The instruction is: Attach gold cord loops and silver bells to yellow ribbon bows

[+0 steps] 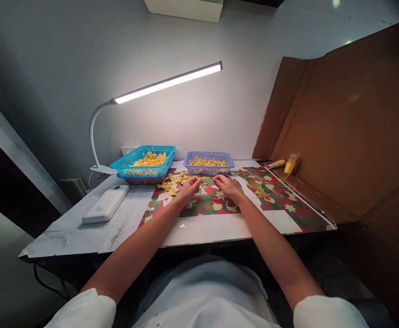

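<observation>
Yellow pieces: a loose scatter of small yellow pieces [172,183] lay on the patterned sheet [281,200], just in front of the baskets and touching the left fingertips.
Left hand: the left hand [190,187] rested palm down at the edge of the scatter, fingers curled; whether it pinched anything, I could not tell.
Right hand: the right hand [227,185] sat just beside the left, fingers bent down to the sheet; its grip was too small to make out.
Baskets: a turquoise basket [145,165] and a purple basket [209,162] stood side by side behind the hands, both holding yellow pieces.
Counter: the white counter [206,230] also carried a white power bank [105,203] at the left.
Lamp: a lit lamp [167,83] arched above the baskets.
Right edge: a yellow bottle [290,164] stood near a cardboard wall [353,118].
</observation>
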{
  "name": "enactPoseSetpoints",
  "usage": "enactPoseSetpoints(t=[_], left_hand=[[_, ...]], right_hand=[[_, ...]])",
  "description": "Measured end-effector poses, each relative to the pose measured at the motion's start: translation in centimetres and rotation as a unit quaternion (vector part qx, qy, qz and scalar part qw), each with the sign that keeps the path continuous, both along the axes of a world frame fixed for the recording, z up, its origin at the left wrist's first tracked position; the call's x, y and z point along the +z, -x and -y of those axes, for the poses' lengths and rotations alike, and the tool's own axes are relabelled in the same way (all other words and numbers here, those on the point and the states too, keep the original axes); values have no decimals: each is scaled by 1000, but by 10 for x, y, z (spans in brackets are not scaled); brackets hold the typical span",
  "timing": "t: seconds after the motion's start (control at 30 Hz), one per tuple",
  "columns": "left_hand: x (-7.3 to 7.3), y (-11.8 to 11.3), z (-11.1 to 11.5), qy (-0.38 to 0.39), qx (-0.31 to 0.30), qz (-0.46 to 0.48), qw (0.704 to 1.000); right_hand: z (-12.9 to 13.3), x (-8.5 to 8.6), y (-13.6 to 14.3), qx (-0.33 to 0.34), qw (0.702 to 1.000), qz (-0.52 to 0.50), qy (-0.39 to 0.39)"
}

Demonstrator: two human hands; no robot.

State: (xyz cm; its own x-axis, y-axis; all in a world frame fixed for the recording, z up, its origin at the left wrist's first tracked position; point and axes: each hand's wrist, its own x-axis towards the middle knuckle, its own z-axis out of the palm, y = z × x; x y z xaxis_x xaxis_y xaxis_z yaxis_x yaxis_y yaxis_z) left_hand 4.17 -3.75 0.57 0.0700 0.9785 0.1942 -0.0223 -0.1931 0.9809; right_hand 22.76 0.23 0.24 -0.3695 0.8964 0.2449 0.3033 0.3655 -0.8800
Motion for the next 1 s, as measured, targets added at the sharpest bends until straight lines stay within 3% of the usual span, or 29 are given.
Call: enactPoseSetpoints(t=[0.1,0.2,1.0], left_hand=[[-2,1,-5,3,15,49,999],[-3,3,-8,4,17,95,995],[-6,3,-10,30,-14,81,996]], right_hand=[[8,-2,13,85,994,-55,26],[11,-4,17,114,990,-74,40],[10,-5,16,86,993,-60,46]])
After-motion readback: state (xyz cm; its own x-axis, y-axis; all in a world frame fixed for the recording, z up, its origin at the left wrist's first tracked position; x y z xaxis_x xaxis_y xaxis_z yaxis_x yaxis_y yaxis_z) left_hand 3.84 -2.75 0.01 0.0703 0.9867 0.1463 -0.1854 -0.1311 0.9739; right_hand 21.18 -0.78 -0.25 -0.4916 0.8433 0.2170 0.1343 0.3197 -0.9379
